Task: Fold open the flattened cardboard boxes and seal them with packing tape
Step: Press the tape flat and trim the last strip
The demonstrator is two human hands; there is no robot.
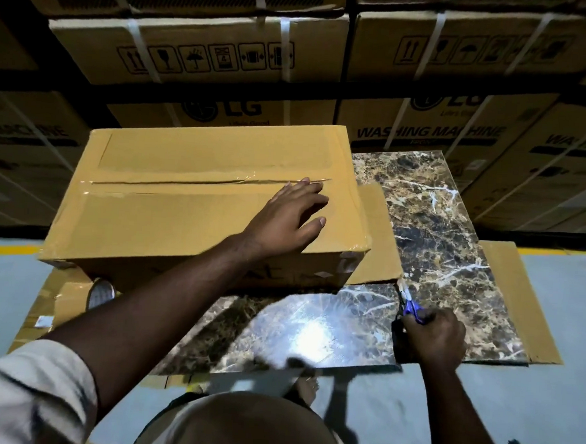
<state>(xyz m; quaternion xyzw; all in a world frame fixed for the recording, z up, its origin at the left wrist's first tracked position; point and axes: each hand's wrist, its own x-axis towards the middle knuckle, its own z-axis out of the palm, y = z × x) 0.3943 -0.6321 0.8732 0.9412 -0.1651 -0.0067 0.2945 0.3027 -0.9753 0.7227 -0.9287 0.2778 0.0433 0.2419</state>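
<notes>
A closed brown cardboard box (168, 210) stands on a marble-patterned table (431, 237), its top seam covered with clear packing tape (191, 183). My left hand (292, 218) lies flat on the right part of the box top, fingers spread, holding nothing. My right hand (432, 336) rests on the table near the box's front right corner, closed around blue-handled scissors (411, 306) whose blades point toward the box. A roll of packing tape (101, 292) sits at the front left, partly hidden behind my left forearm.
Flattened cardboard sheets (526, 304) lie under and beside the marble tabletop. Stacked washing-machine cartons (427, 134) with white straps form a wall behind the table. Grey floor (547, 409) with a yellow line surrounds it. My knee fills the bottom centre.
</notes>
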